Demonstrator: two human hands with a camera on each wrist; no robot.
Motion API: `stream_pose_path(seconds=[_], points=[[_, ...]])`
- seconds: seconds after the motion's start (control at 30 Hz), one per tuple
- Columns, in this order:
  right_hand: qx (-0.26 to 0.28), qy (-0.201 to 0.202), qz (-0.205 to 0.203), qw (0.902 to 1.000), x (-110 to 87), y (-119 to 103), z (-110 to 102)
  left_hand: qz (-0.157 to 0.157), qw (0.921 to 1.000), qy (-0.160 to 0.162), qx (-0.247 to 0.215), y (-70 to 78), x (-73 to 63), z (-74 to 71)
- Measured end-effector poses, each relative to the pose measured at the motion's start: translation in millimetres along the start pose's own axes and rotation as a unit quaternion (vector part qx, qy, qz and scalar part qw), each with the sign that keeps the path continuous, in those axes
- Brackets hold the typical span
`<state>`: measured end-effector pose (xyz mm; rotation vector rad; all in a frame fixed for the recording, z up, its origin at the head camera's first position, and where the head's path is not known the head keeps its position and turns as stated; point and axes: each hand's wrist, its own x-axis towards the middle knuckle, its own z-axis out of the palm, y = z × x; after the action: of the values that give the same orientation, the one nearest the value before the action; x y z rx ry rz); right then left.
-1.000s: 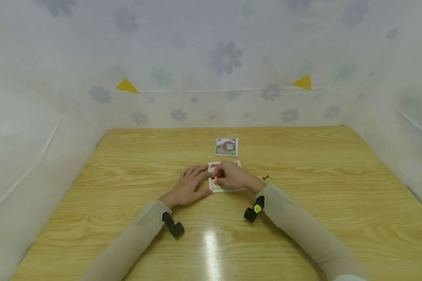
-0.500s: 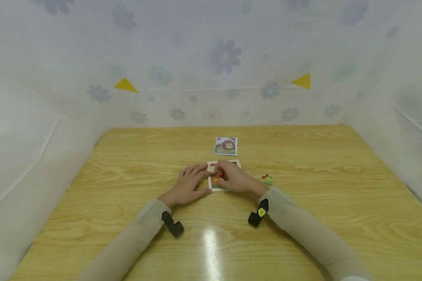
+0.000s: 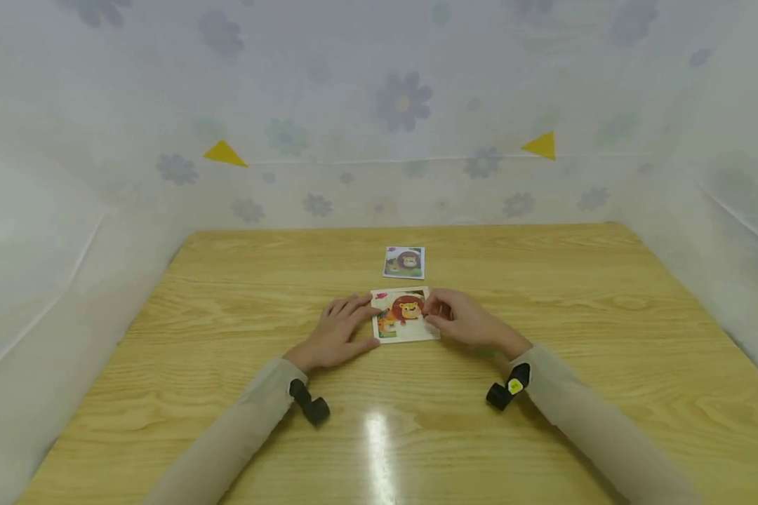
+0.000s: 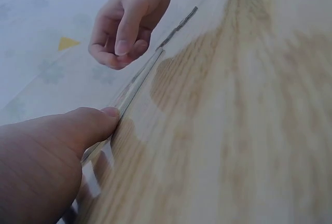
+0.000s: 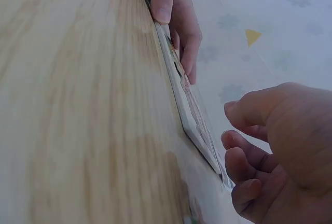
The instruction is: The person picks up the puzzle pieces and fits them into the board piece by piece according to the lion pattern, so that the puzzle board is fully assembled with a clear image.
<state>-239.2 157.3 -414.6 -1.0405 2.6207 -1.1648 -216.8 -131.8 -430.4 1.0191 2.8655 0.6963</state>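
A jigsaw puzzle board [image 3: 388, 337] with a pale border lies flat on the wooden table, showing a lion's face and a smaller animal. Its lower right part is bare and pale. My left hand [image 3: 340, 332] lies along the board's left side, fingers extended and thumb tip at the near left corner. The right hand [image 3: 464, 318] hovers at the right edge, fingers loosely bent. In the right wrist view this right hand [image 5: 275, 146] has a gap between thumb and fingers, with nothing between them. A loose piece [image 4: 179, 27] lies beyond the board in the left wrist view.
Behind the board lies a small picture card [image 3: 404, 262] with a similar lion scene. The wooden table [image 3: 240, 280] is bordered by pale flowered cloth walls [image 3: 328, 112] bearing two yellow triangles. Each wrist carries a black camera.
My right hand has moved right from over the board to its right edge, uncovering the lion picture and covering the loose green piece. The left hand stays in place.
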Motion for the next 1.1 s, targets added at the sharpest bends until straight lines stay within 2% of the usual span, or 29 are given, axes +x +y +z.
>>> stream_pose_path(seconds=[0.17, 0.3, 0.43, 0.6, 0.83, 1.1], points=[[-0.046, -0.012, 0.000, 0.9989, -15.6, 5.2, -17.3, 0.000, 1.0000, 0.005, -0.002, 0.5, -0.5, 0.8], [-0.070, -0.055, -0.013, 0.9959, -28.0, 7.1, -30.7, 0.002, 1.0000, 0.005, -0.004, 0.6, -1.0, 0.9], [-0.071, -0.102, -0.030, 0.9918, -41.3, 8.8, -44.2, 0.004, 1.0000, 0.004, -0.001, 0.3, -0.5, 1.5], [-0.052, -0.139, -0.026, 0.9886, -53.1, 10.3, -55.5, 0.000, 1.0000, 0.004, -0.003, -0.2, 0.2, 1.4], [-0.042, -0.144, -0.008, 0.9887, -57.8, 13.4, -56.0, -0.001, 1.0000, 0.002, -0.002, 0.5, -0.2, 0.0], [-0.018, -0.139, -0.010, 0.9901, -53.6, 13.1, -48.3, 0.001, 1.0000, 0.000, -0.008, 3.1, -0.6, -1.5]])
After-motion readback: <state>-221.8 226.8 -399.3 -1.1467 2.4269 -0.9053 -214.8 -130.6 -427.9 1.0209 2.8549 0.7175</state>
